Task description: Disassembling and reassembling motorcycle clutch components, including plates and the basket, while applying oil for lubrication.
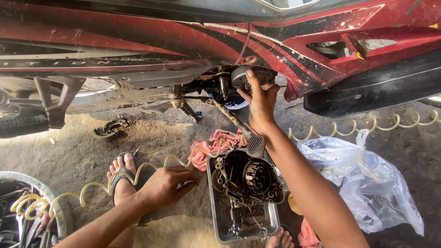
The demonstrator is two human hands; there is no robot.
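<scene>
While a red motorcycle (pixel 183 36) stands over a dirt floor (pixel 151 138), a person crouches beside it, both hands at work. At far left, a round container (pixel 27 202) holds tools and coils of a yellow spiral air hose (pixel 92 188), which runs across the ground past a sandalled foot (pixel 121 177). The left hand (pixel 167 186) rests low on the floor, fingers curled loosely over the hose, just left of a metal tray (pixel 271 225). That tray carries a dark engine cover (pixel 250 177) and small greasy parts, with a pink rag (pixel 213 144) bunched behind it. Above, the right hand (pixel 261 103) reaches up to the engine, fingers closed on a round grey clutch part (pixel 250 76) seated at the open side of the motor, well apart from the left hand. A kick lever (pixel 239 126) slants down beneath the wrist. At right, a crumpled clear plastic bag (pixel 367 183) lies on the ground.
</scene>
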